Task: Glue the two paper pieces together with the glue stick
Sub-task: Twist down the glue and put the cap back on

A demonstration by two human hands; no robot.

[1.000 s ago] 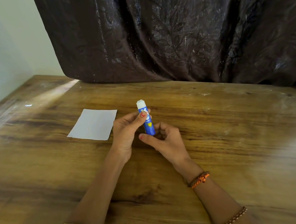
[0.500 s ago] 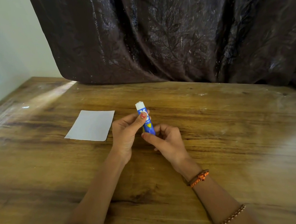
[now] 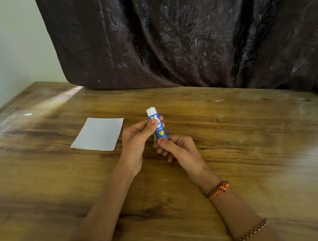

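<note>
A blue glue stick (image 3: 160,129) stands upright above the wooden table (image 3: 236,151), its white glue tip bare at the top. My left hand (image 3: 137,142) grips its upper body with thumb and fingers. My right hand (image 3: 179,149) pinches its lower end. A white paper (image 3: 98,134) lies flat on the table just left of my hands; a second sheet's edge shows under its near left corner.
A dark crinkled curtain (image 3: 185,39) hangs behind the table's far edge. A pale wall (image 3: 0,58) stands at the left. I see no cap.
Both hands have kept their hold on the glue stick with only slight shifts; my right thumb has moved a little on the stick's base. The paper has not moved.
</note>
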